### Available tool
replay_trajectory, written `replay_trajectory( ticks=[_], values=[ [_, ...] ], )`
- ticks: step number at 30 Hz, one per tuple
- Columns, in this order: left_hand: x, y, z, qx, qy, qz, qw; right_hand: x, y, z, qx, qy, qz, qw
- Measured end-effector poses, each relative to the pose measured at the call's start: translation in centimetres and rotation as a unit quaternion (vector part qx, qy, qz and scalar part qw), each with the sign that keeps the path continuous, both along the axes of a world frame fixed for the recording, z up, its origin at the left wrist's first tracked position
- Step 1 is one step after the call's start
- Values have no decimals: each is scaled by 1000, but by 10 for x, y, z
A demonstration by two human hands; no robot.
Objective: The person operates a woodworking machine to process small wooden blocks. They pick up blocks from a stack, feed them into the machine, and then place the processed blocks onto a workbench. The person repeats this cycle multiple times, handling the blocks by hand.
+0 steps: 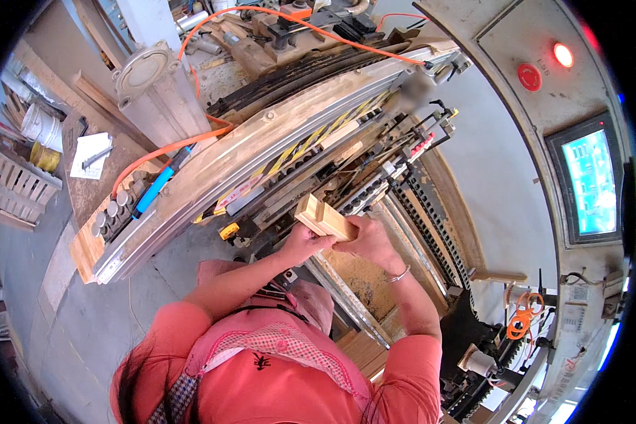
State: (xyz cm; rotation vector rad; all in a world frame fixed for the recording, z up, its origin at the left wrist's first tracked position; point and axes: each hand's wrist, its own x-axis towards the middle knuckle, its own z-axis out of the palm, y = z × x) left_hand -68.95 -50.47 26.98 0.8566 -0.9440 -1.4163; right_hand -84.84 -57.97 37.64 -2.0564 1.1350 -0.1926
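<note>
Both my hands hold a short bundle of pale wooden blocks (325, 218) in front of me, over the bed of a large machine. My left hand (305, 242) grips its near left side from below. Around the right end of the wood my right hand (369, 242) is closed, with a bracelet on that wrist. A groove or seam runs between the pieces; how many there are I cannot tell. Just beyond the wood lies the machine's row of black fittings and rods (353, 173).
A control panel with a lit screen (589, 182) and a red stop button (529, 78) stands at the right. An orange hose (155, 152) crosses the machine's long beam (191, 191). Black chain tracks (431, 233) run right of my hands. Sawdust covers a tray (353, 272) below.
</note>
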Motion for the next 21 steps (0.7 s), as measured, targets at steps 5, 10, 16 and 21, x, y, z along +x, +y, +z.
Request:
replay_trajectory(
  ticks=[5,10,16,21],
  values=[
    [9,5,6,25,32,36,999,-22,-49,4,-5,33,-55,998],
    [14,7,2,64,6,38,997,-28,-135,0,-232,182,-103,950],
    [13,7,-1,45,19,37,998,-12,-180,-15,-219,224,-106,944],
    [19,6,6,51,34,-4,998,-14,-141,-10,-198,117,-89,969]
  ],
)
